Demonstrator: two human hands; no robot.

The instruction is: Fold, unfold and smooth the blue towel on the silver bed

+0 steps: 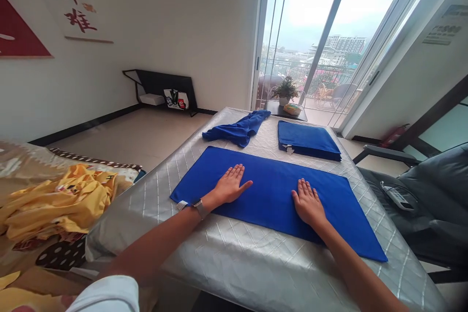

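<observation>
A blue towel (270, 190) lies spread flat across the silver quilted table cover (248, 248), a white label at its left corner. My left hand (231, 185) rests palm down on the towel's left half, fingers stretched and thumb apart. On the right half, my right hand (308, 201) also lies flat with its fingers extended. Neither hand grips anything. Behind the towel, a crumpled blue cloth (239, 129) sits at the far left, and a neat stack of folded blue towels (309, 140) with white tags stands at the far right.
Yellow clothes (62, 200) lie heaped on a bed at the left. A dark armchair (420, 195) holding a corded device (398, 198) is close on the right. Beyond the table, a potted plant (285, 91) stands on a small black table before the glass door.
</observation>
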